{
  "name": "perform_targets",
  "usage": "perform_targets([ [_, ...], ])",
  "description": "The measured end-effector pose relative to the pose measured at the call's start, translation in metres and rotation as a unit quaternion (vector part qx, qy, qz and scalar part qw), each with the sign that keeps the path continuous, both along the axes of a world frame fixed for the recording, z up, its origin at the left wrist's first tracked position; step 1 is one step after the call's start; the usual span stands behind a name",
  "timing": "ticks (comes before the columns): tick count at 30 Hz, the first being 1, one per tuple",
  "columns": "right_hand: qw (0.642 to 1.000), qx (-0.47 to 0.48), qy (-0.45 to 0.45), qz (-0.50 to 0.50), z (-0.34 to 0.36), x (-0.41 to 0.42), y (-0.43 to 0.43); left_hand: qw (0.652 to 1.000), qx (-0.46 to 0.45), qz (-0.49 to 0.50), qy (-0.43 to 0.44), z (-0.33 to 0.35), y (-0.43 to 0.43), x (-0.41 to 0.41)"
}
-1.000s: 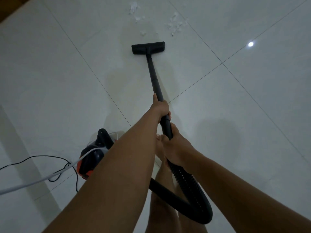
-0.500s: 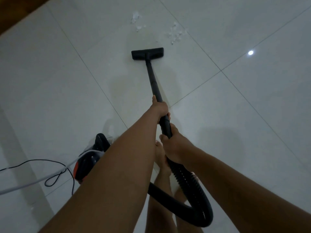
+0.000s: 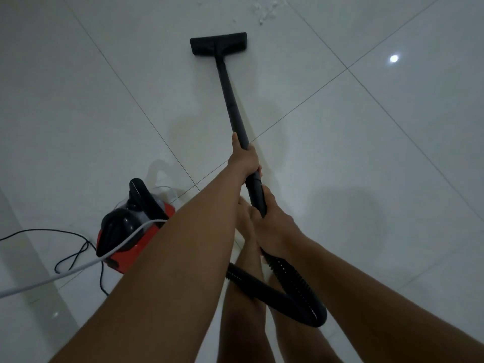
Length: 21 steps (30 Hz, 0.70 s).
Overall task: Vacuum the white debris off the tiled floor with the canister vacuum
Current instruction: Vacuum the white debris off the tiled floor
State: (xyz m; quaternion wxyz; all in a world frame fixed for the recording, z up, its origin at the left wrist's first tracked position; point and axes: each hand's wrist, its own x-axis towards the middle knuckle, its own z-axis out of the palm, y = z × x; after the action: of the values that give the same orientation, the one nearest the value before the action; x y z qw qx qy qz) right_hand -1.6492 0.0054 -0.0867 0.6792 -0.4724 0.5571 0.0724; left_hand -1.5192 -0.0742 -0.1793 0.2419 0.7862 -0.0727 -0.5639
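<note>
Head view: both hands hold the black wand (image 3: pixel 230 100) of the canister vacuum (image 3: pixel 131 231). The left hand (image 3: pixel 245 159) takes the wand farther forward, thumb laid along the tube and the other fingers clamped round it. The right hand (image 3: pixel 272 226), just behind, has its fingers (image 3: pixel 255 213) wrapped round the cuff where the wand meets the ribbed hose (image 3: pixel 296 281). The floor nozzle (image 3: pixel 218 43) rests flat on the tiled floor (image 3: pixel 392 153) at the wand's far end, well ahead of both hands. The white debris (image 3: pixel 264 9) lies beyond the nozzle, up and to its right at the top edge of the frame – near the nozzle but apart from it, and farthest of all from the fingers. The hose loops below the right forearm and across the bare legs (image 3: pixel 243 310). The red-and-black canister stands on the floor left of the left forearm – a black cord (image 3: pixel 73 255) coils beside it and a white cable (image 3: pixel 52 277) crosses it toward the left edge.
</note>
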Motion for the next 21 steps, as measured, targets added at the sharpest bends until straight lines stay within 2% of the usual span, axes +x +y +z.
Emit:
perform_targets([
  [10, 0.999, 0.003, 0.033, 0.002, -0.015, -0.005, 0.012, 1.0, 0.006, 0.015, 0.01, -0.01, 0.009, -0.006],
  [21, 0.997, -0.037, 0.063, 0.038, -0.027, -0.003, 0.003, 0.999, 0.006, 0.023, 0.025, -0.014, -0.003, -0.004],
])
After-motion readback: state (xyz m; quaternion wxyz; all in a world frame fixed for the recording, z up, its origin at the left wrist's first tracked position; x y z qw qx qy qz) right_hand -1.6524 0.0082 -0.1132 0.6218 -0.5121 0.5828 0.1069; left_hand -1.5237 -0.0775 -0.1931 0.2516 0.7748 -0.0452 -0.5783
